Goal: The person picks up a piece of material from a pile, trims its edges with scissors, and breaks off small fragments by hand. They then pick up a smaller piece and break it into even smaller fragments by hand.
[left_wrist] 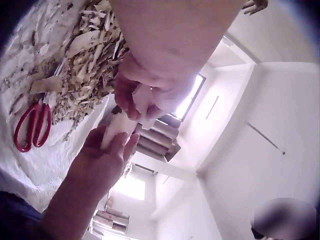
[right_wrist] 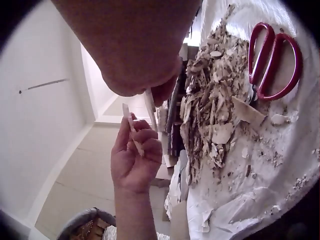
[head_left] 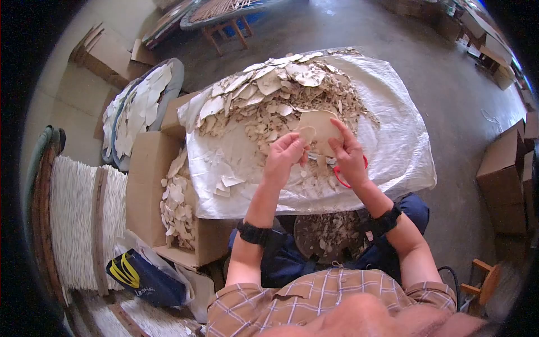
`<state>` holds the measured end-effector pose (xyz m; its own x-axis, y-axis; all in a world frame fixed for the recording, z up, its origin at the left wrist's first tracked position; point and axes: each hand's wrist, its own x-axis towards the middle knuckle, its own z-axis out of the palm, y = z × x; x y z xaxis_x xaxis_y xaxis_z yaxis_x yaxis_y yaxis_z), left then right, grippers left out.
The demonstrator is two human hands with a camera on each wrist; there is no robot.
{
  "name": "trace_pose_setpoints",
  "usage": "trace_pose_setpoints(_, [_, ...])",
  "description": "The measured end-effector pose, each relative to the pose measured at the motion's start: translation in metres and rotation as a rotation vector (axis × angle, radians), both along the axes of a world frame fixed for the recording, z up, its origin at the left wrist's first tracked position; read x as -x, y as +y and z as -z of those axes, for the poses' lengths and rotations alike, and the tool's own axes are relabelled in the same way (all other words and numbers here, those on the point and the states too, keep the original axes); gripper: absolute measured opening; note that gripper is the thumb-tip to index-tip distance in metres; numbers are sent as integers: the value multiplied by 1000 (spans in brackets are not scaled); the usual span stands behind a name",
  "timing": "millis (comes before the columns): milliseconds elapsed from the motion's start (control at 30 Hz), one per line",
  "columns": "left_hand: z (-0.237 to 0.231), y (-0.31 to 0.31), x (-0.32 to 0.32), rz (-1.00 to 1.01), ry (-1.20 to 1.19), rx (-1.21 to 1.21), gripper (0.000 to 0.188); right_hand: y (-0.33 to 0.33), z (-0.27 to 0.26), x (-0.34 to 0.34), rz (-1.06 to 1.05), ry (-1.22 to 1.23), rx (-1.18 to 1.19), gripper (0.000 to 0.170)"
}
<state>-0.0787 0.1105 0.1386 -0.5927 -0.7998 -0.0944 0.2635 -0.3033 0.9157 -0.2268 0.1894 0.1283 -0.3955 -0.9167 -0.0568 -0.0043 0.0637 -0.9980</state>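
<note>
In the head view the right hand (head_left: 351,160) holds a broad, flat cream piece (head_left: 319,124) at its right side, with thumb and fingers on it. The left hand (head_left: 285,156) pinches a smaller pale piece (head_left: 306,135) at the broad piece's left edge. Both pieces are held up above the covered table. Red-handled scissors (head_left: 341,178) lie on the cloth beneath the right hand; the left wrist view shows their handles (left_wrist: 34,125) beside a scrap. In the right wrist view the left hand (right_wrist: 136,165) has its fingers curled round the thin piece (right_wrist: 134,131).
A heap of flat pieces and scraps (head_left: 269,84) covers the back of the white cloth (head_left: 393,112). A cardboard box (head_left: 147,185) with pieces stands at the left, near a dark blue bag (head_left: 149,281). A round stool (head_left: 320,238) holds crumbs below the table.
</note>
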Motion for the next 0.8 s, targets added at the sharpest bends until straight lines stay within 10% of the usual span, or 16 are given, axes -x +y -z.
trace_pose_setpoints(67, [1,4,1,47,-158,157,17,-5,7,-7,135,-57,376,39])
trace_pose_setpoints(433, [-4,10,7,59,-367,283,19,1,9,3,-6,-83,242,18])
trace_pose_setpoints(500, [-4,10,6,14,-464,331,19,2,8,4,-5,218,209,16])
trace_pose_setpoints(800, [12,17,20,-253,122,94,23,-3,5,-1,113,-232,293,14])
